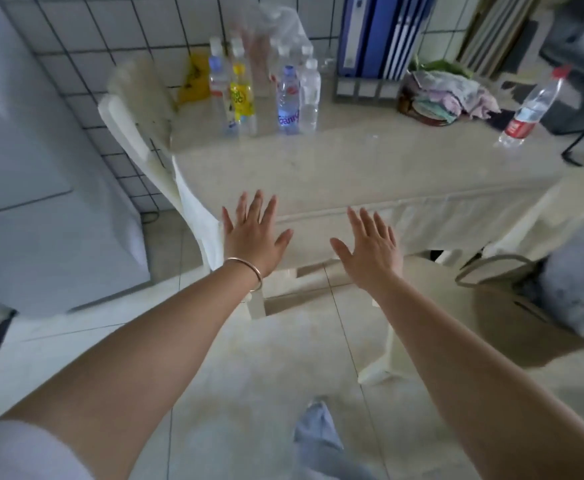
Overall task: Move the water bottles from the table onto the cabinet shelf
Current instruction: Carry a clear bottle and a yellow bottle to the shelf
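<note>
Bottles [266, 88] clustered upright at the far left of the table [370, 168], near the tiled wall: a yellow-labelled one [242, 95] beside a blue-labelled one [288, 98], a clear one [309, 95] touching the blue one's right side, another clear one [216, 74] behind the yellow, more behind those, blurred. A red-capped bottle [529, 110] well apart from the cluster, at the table's far right edge, looking tilted in the wide-angle view. None held.

Left hand [252, 233] over the table's near left corner, palm down, fingers straight and spread, gripping nothing; whether touching the cloth cannot be told. Bangle [247, 271] on its wrist. Right hand [373, 244] just beside the table's near edge, likewise flat and splayed, gripping nothing.

Blue binders [380, 32] upright at the table's back, right of the cluster. Heap of cloths [446, 95] right of the binders. Plastic wrap [276, 22] behind the bottles. Yellow bag [193, 77] off the table's left rear corner, against the wall. Chair [138, 116] at the table's left end. White appliance [34, 168] further left. Bag [526, 299] on the floor below the table's right front.
</note>
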